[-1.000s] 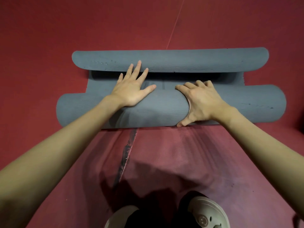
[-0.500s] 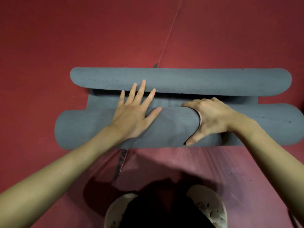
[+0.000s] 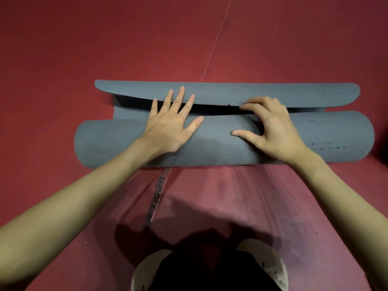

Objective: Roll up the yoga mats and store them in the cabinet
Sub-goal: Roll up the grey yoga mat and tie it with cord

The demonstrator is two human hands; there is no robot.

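A grey yoga mat point(image 3: 117, 141) lies across the red floor as a thick roll, with its far end point(image 3: 294, 95) curling up just behind the roll. My left hand point(image 3: 170, 124) lies flat on top of the roll, fingers straight and spread, the fingertips reaching the curled far end. My right hand point(image 3: 270, 127) rests on the roll to the right, fingers arched, fingertips at the gap between roll and far end, thumb pressing into the roll.
A dark pink mat point(image 3: 231, 198) lies flat under me, between the roll and my white shoes point(image 3: 270, 267). A thin seam line point(image 3: 216, 38) runs across the red floor point(image 3: 63, 49) beyond the grey mat. No cabinet is in view.
The roll has grown thicker and moved away from me, closing most of the flat strip before the curled end. My right hand has shifted from gripping the roll's side to its top.
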